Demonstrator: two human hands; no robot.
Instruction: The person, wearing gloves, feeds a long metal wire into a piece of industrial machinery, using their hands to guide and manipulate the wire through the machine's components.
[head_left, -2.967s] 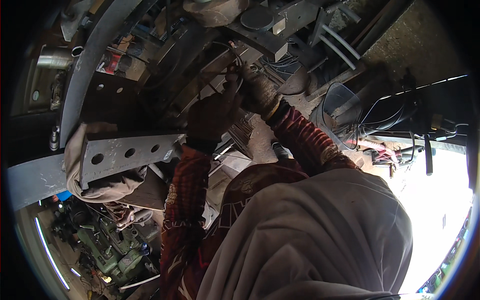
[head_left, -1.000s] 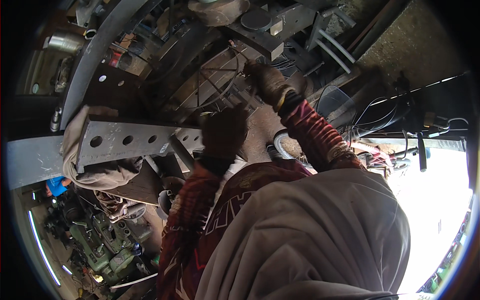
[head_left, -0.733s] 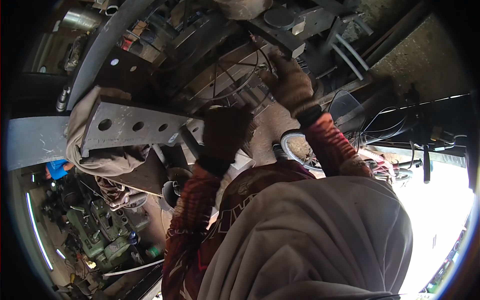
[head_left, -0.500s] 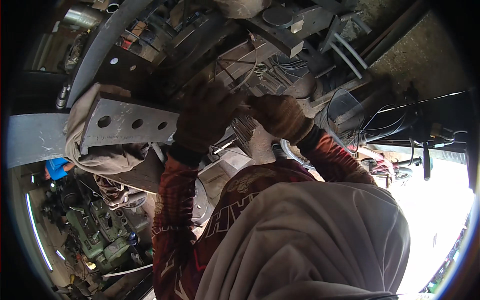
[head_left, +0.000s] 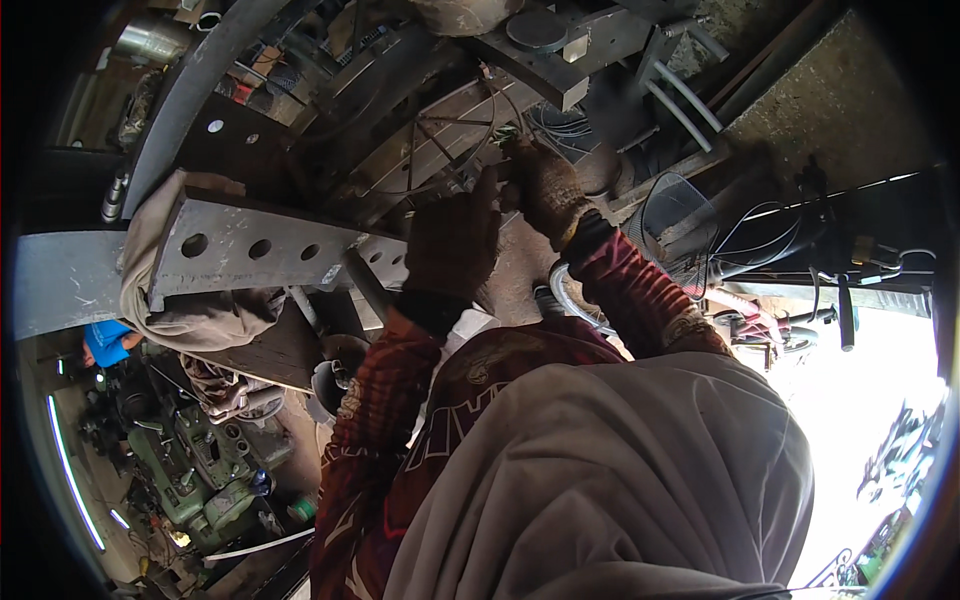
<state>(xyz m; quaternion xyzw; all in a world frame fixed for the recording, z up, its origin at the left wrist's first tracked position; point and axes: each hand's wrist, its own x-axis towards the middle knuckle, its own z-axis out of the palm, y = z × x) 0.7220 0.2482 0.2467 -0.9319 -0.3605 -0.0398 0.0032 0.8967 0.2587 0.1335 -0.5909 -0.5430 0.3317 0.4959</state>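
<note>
The left hand [head_left: 450, 240] and right hand [head_left: 548, 190] are close together; I can't tell if they hold anything. Just past them, the hoop [head_left: 455, 121] slants longways up to the right, its left rim lost in shadow.

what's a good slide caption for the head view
Hands close together, a holed grey bar at left, a mesh basket at right.

Dusty brown floor [head_left: 522, 265] — dark shoe [head_left: 545, 302] and bicycle wheel [head_left: 566, 290] on it
</note>
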